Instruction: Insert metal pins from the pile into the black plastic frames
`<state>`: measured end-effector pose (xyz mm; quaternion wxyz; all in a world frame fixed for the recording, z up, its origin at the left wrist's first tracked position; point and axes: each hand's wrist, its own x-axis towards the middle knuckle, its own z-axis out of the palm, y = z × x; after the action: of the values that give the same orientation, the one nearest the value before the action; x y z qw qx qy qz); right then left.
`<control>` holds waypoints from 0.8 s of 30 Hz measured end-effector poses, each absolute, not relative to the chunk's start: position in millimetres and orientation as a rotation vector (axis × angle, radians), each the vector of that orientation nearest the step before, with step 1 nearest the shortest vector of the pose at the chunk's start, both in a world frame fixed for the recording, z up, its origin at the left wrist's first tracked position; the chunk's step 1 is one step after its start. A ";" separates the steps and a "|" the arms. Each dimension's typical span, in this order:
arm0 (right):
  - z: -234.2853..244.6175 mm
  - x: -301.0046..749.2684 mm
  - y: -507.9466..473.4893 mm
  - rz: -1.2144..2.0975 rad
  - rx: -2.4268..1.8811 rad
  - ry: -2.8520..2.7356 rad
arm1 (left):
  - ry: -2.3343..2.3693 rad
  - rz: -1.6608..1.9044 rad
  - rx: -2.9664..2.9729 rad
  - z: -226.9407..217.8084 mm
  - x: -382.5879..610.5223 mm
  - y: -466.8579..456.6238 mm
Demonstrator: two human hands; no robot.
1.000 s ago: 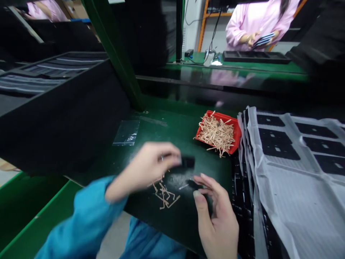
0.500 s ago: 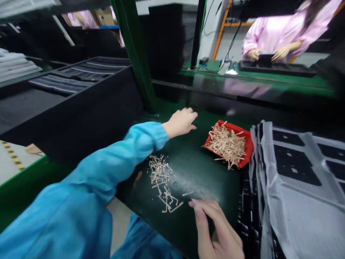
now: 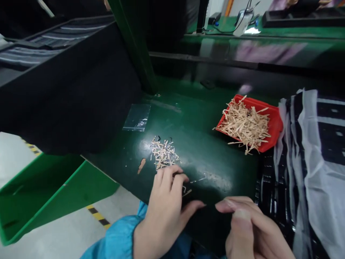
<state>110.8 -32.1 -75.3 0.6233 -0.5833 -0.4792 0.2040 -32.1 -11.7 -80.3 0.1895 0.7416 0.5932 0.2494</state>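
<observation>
Left hand: The left hand [image 3: 164,212] is resting palm-down at the near edge of the bench [image 3: 205,154], its fingers curling over just beside the strip pile. Its blue sleeve [image 3: 115,233] is showing at the wrist.
Left grip: The fingers are half-curled, but I cannot tell whether they are pinching anything.
Right hand: The right hand [image 3: 250,230] is hovering at the near right, cut off by the frame's lower edge, with its thumb lying against the curled fingers.
Right grip: The fingers are drawn together, and I cannot tell whether they are holding something small.
Main pile: A small pile of tan strips [image 3: 163,154] is lying on the green bench, just far of the left hand.
Hard to make out: Tiny dark bits are sticking out of that pile, too small to identify.
Loose pieces: Thin metal-looking slivers [image 3: 198,179] are lying just right of the left fingers.
Right side: A red tray [image 3: 276,124] heaped with similar strips is sitting far right, beside a translucent sheet [image 3: 320,172] draped over black foam pieces.
Far left: A clear plastic bag [image 3: 137,117] is lying flat beside a black bin [image 3: 67,97].
Far edge: A co-worker's fingers [image 3: 304,3] are showing, cut off at the top, above a black tray [image 3: 302,19].
</observation>
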 end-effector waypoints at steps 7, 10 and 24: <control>-81.7 107.8 -21.5 0.384 -1.270 -1.071 | 1.737 0.645 2.114 -101.0 3.3 9.0; -82.7 110.7 -23.9 0.414 -1.272 -1.108 | 1.698 0.752 2.036 -93.8 -1.0 10.1; -91.5 118.5 -17.9 0.453 -1.197 -1.759 | 1.006 1.126 0.366 -64.1 0.2 3.8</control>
<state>118.5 -17.9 -91.5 0.4645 -0.4873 -0.7161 0.1842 0.2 3.8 -64.1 0.7131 0.1651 0.4540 0.5081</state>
